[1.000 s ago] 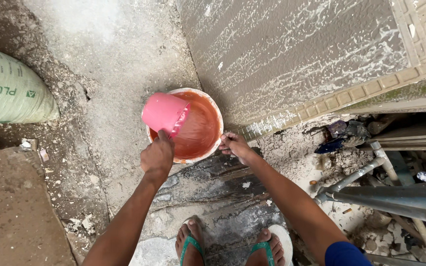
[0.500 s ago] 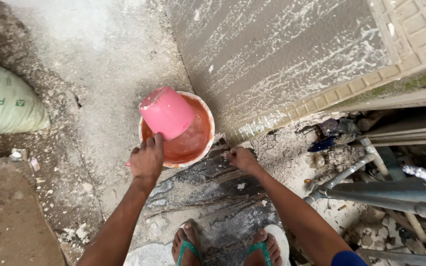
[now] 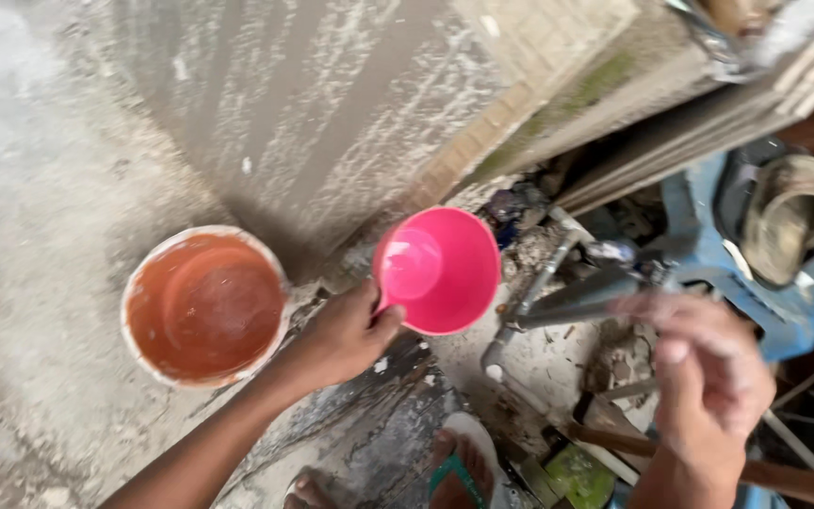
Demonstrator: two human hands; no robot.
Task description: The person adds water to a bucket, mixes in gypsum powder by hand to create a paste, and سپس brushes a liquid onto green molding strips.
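My left hand (image 3: 346,335) grips the handle of a pink plastic scoop (image 3: 440,269), held upright with its mouth facing me, to the right of an orange bucket (image 3: 204,303). The bucket stands on the dusty concrete floor and looks empty, its rim crusted white. My right hand (image 3: 704,377) is raised at the lower right, blurred, its fingers loosely curled with nothing seen in them. It hovers over metal pipes and rubble.
A plastered slab (image 3: 332,113) leans behind the bucket. Grey metal pipes (image 3: 558,297), a blue object (image 3: 756,273) with a worn shoe on it, a wooden handle (image 3: 784,476) and debris crowd the right. My sandalled feet (image 3: 454,471) stand at the bottom.
My left hand has carried the pink scoop from over the bucket to its right and turned it mouth-up. My right hand left the bucket's rim and rose. The view has swung right.
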